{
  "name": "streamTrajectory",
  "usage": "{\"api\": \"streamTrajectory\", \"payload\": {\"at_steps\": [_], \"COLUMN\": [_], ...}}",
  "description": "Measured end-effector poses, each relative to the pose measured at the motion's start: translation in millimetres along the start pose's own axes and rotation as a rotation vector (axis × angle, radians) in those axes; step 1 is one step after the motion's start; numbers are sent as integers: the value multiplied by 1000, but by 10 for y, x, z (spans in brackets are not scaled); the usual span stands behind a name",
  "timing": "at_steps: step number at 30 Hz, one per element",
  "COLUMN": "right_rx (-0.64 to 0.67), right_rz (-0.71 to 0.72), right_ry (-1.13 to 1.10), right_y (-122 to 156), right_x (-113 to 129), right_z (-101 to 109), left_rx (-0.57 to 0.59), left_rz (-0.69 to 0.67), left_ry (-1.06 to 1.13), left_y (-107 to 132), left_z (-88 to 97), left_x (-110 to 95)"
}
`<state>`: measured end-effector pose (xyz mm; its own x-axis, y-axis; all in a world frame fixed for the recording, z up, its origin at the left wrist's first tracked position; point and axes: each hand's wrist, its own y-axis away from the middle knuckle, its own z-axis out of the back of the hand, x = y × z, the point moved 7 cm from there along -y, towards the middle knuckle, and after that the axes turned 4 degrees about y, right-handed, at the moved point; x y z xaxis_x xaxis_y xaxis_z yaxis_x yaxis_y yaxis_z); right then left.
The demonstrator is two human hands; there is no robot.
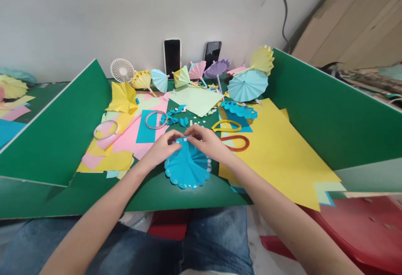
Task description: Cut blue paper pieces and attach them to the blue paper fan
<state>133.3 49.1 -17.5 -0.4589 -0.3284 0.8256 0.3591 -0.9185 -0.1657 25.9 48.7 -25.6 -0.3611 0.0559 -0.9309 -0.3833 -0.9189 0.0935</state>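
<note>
A round blue pleated paper fan [188, 166] with a scalloped edge lies spread near the front of the green table. Small white squares dot its rim. My left hand [168, 143] pinches the fan's far edge from the left. Close beside it, my right hand [205, 141] is closed on the same far edge, thumb over the paper, by some of the white squares. Just right of my right hand lie the red handle [237, 143] and yellow handle [228, 125] of what look like scissors. Their blades are not visible.
Green partitions [63, 128] stand at both sides. Yellow sheets [266, 153] cover the right; coloured scraps [116, 160] and tape rolls [156, 119] lie left. Along the back are paper umbrellas [248, 86], a small fan [122, 70] and two phones [172, 57].
</note>
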Motion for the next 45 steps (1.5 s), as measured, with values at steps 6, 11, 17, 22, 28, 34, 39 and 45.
{"api": "streamTrajectory", "payload": {"at_steps": [6, 11, 17, 22, 28, 34, 39, 45], "right_rx": [-66, -51, -72, -67, -55, -56, -32, 5], "right_rz": [51, 108, 156, 116, 86, 57, 19, -19], "right_ry": [13, 57, 254, 216, 125, 53, -26, -98], "right_y": [19, 42, 42, 38, 44, 32, 8, -4], "right_x": [90, 184, 180, 165, 177, 137, 73, 24], "right_z": [43, 20, -6, 5, 19, 25, 12, 1], "left_rx": [40, -1, -29, -28, -13, -4, 0, 9], "left_rz": [-15, -14, -11, -47, -63, -67, -63, -68], "left_ry": [16, -83, -72, -64, -57, -87, -84, -70], "left_y": [19, -14, -3, -3, -8, -12, -19, -8], "left_z": [-27, -6, 4, -6, -7, -14, -11, -11], "left_x": [-23, 25, 24, -18, -14, 0, -5, -18]}}
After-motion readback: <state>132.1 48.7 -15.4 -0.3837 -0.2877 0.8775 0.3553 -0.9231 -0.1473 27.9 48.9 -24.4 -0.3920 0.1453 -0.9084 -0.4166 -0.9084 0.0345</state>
